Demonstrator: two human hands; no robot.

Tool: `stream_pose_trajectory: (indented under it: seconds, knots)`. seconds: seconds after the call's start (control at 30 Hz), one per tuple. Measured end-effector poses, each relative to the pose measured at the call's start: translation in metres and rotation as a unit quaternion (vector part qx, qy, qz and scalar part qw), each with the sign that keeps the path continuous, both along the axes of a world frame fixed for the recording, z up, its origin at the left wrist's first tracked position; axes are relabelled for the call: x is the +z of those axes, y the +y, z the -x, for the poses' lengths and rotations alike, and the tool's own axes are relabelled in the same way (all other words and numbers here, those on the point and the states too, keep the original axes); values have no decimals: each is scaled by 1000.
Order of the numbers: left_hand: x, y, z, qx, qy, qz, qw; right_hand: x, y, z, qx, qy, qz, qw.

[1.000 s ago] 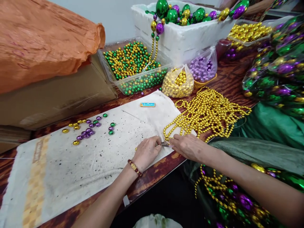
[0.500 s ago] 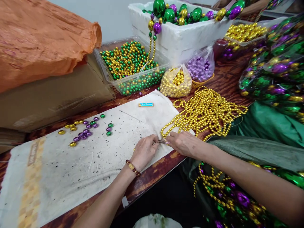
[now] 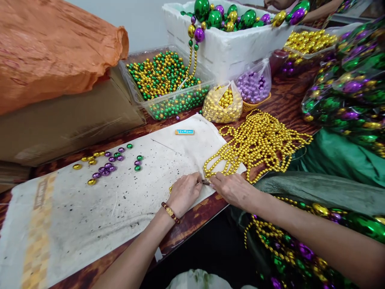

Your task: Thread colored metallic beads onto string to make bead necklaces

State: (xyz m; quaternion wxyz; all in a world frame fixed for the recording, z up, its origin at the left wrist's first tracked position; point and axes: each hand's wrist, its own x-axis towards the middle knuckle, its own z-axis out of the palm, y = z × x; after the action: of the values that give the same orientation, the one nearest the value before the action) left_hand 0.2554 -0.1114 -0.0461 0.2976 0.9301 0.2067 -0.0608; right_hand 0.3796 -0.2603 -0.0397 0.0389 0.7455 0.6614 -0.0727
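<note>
Two hands in the head view, left hand (image 3: 187,192) and right hand (image 3: 236,188), each with its grip together, meet at a small metal tool (image 3: 206,182); I cannot tell what each pinches. Gold bead strings (image 3: 261,140), on cloth (image 3: 90,200) and counter (image 3: 287,100), look light, limp, slippery: best gathered by several strands.

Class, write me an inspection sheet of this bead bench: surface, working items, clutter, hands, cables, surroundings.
Surface: speckled white cloth on reddish wooden table.
Working items: gold strands piled beside the right hand; loose beads on the cloth.
Clutter: small blue-labelled item on the cloth.
Hands: left hand and right meet around a small dark tip; grip unclear.
Cables: nothing seen.
Surroundings: white box, bead tub, another person's arm.
</note>
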Motion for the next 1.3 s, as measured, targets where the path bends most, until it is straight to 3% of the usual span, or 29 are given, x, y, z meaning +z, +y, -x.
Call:
stream_pose_trajectory:
  seconds: [0.17,0.3,0.43,0.5,0.67,0.77,0.87,1.0,1.13,1.2,1.3]
  knots:
    - [1,-1,2,3,-12,21,1000,2,-8,10,-30,-10,1,1000]
    - [2,4,6,51,-39,94,993,13,-2,-9,-86,7,-13,996]
    - [1,19,10,129,-71,307,940,24,35,-44,-153,10,-60,986]
    - [2,27,12,170,-86,372,909,23,60,-54,-159,8,-66,985]
    - [7,43,16,239,-84,422,871,4,102,-53,-128,-2,-72,989]
    - [8,48,18,250,-84,454,851,-2,103,-49,-121,2,-87,989]
    - [9,52,19,253,-94,492,827,5,93,-64,-145,10,-111,983]
    - [10,54,21,257,-93,517,811,32,69,-127,-275,2,-190,942]
    - [11,55,19,257,-99,543,793,68,54,-217,-464,-17,-282,840]
    - [13,58,15,262,-102,555,783,85,58,-257,-513,-4,-302,803]
    - [21,62,5,260,-104,573,770,104,75,-300,-532,33,-307,788]
